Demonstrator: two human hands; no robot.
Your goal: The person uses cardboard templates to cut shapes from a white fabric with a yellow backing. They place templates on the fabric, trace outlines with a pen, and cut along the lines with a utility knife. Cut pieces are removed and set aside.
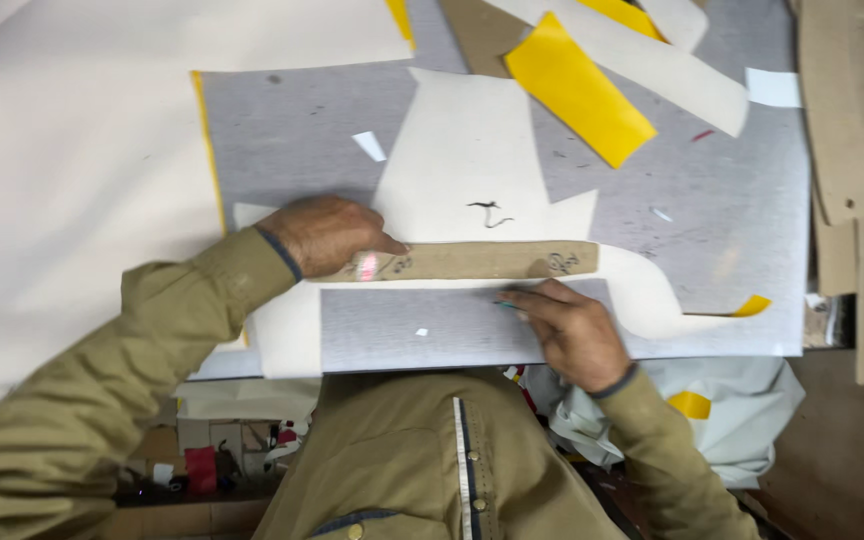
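Hands (pixel 327 235) (pixel 572 330) press brown strip (pixel 482 262) — yellow backing (pixel 577 88) above.

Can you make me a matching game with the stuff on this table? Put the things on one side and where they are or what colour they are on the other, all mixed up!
Things:
1. cardboard strip
2. yellow piece
3. left hand
4. right hand

Places and colours:
A. bright, lying slanted near the top of the grey board
B. pressing down the left end of the strip
C. brown, lying flat across the white sheet
D. at the strip's lower edge, holding a small tool that is hard to make out

Pairs: 1-C, 2-A, 3-B, 4-D
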